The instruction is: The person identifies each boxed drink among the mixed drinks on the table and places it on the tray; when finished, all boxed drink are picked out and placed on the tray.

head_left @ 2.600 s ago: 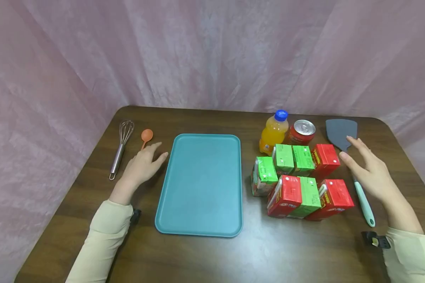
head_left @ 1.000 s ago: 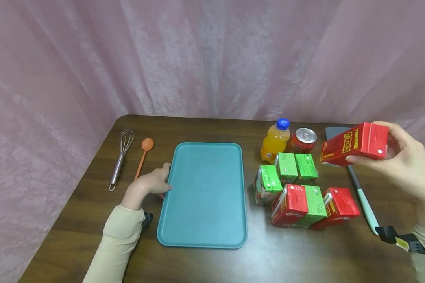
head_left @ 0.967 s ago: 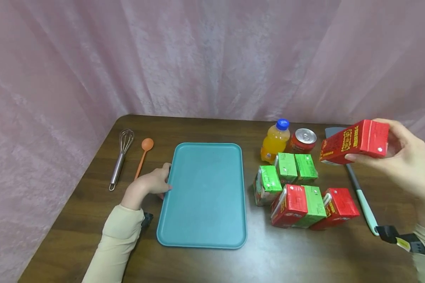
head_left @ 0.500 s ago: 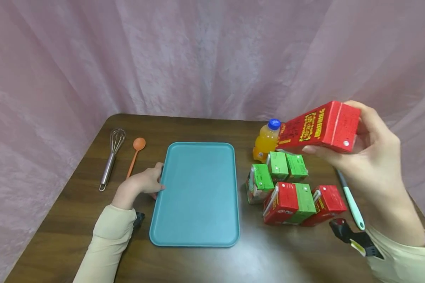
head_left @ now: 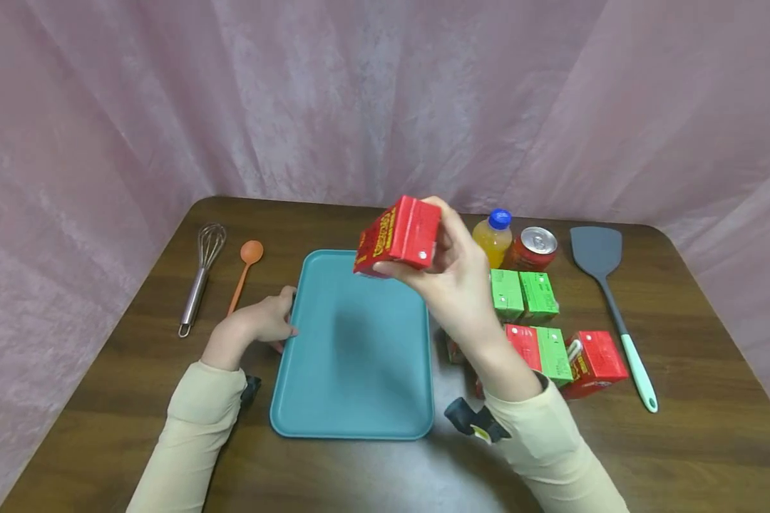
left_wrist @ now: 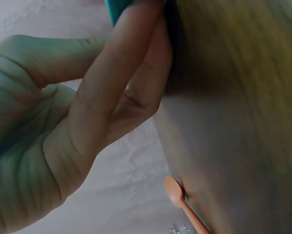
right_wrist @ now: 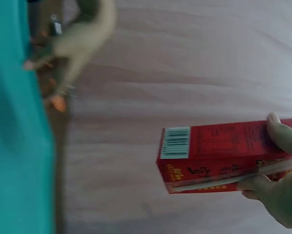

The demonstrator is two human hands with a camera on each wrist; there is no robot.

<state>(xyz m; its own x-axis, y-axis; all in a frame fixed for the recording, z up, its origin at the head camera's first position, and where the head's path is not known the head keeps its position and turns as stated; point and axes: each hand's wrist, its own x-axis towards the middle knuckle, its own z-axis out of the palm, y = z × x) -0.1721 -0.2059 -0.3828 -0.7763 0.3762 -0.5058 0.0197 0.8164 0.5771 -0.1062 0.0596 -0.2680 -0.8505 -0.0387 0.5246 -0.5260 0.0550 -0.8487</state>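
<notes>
In the head view my right hand (head_left: 458, 278) grips a red drink carton (head_left: 401, 231) in the air above the far right part of the teal tray (head_left: 334, 399). The carton is tilted, its top end towards me. In the right wrist view a barcode and a straw along the side show on the carton (right_wrist: 219, 151), held between thumb and fingers. My left hand (head_left: 257, 324) is at the tray's left edge. The left wrist view has thumb and fingertips (left_wrist: 146, 14) pinching the teal rim (left_wrist: 115, 9); part of the contact is hidden.
A whisk (head_left: 195, 299) and an orange spoon (head_left: 252, 252) lie left of the tray. To its right stand green cartons (head_left: 537, 292), red cartons (head_left: 597, 360), an orange drink bottle (head_left: 495, 239) and a red can (head_left: 532, 253), partly behind my right arm. A spatula (head_left: 597, 253) lies further right.
My right hand has picked up a red carton from the back row and carried it left to above the tray. My left hand has moved from beside the tray to its left rim.
</notes>
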